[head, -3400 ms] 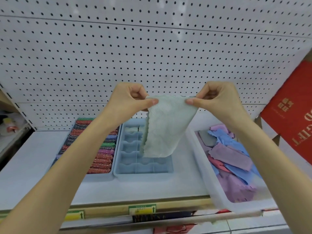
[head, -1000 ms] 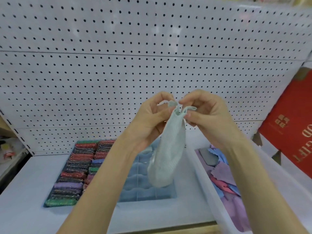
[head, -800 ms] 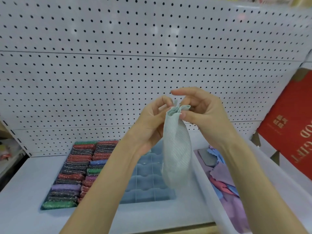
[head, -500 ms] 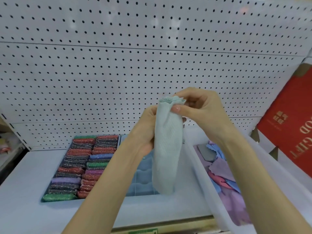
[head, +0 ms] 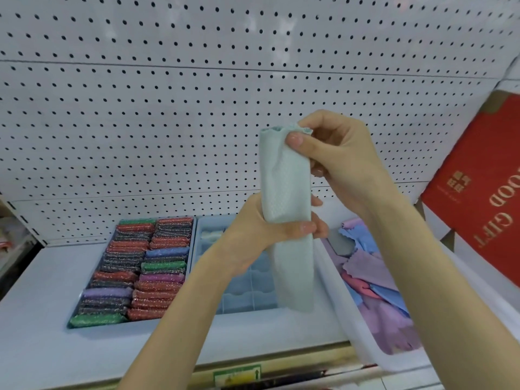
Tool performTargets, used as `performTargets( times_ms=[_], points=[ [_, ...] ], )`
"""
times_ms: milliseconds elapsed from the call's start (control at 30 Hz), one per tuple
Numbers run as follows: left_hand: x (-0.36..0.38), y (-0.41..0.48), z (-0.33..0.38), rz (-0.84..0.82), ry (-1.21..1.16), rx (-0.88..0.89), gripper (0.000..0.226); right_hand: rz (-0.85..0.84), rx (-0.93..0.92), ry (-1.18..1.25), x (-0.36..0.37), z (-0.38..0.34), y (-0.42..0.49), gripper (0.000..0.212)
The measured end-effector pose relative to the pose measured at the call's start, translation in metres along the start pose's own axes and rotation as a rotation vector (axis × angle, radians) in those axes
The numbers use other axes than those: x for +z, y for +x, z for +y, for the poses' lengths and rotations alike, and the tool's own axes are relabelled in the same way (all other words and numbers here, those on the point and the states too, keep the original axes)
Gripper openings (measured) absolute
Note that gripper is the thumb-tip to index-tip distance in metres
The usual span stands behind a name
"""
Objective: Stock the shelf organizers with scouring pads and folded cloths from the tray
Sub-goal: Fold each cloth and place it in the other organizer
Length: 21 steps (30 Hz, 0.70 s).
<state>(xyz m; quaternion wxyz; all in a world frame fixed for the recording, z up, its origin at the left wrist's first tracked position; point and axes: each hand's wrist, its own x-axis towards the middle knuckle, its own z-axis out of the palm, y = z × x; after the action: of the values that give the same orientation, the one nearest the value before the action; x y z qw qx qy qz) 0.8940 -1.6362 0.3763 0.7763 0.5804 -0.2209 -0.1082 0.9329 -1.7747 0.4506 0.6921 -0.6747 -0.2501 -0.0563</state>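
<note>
Pale green cloth [head: 287, 198] folded into long narrow strip, hanging upright in air above divided blue organizer [head: 244, 288]. Right hand [head: 337, 159] fingers pinching top end; left hand [head: 261, 235] fingers wrapped round middle. Scouring pads [head: 135, 271] packed in rows just left of organizer. Loose cloths [head: 374, 280] heaped in white tray [head: 349, 319] at right. All on shelf [head: 42, 347], pegboard [head: 168, 108] behind.

Your left hand [head: 261, 229] and cloth [head: 287, 192] cover much of the organizer [head: 247, 288]. Your right arm [head: 439, 277] hides part of the tray [head: 363, 342]. Right edge cuts off the box [head: 484, 192]. Shelf label [head: 237, 374] too blurred to read.
</note>
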Motion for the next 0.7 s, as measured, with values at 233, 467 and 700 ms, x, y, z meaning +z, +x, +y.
performTargets(
  times_ms=[233, 467, 700],
  points=[
    [0.001, -0.014, -0.007, -0.024, 0.03, -0.038, 0.025, -0.051, 0.074, 0.092, 0.002, 0.002, -0.003, 0.008],
    [0.001, -0.022, -0.013, 0.019, 0.07, -0.12, 0.014, -0.024, 0.178, 0.063, -0.003, 0.015, -0.003, 0.013],
    [-0.008, -0.02, -0.028, 0.251, -0.249, -0.185, 0.026, 0.052, 0.516, -0.053, -0.004, 0.079, -0.044, 0.037]
  ],
)
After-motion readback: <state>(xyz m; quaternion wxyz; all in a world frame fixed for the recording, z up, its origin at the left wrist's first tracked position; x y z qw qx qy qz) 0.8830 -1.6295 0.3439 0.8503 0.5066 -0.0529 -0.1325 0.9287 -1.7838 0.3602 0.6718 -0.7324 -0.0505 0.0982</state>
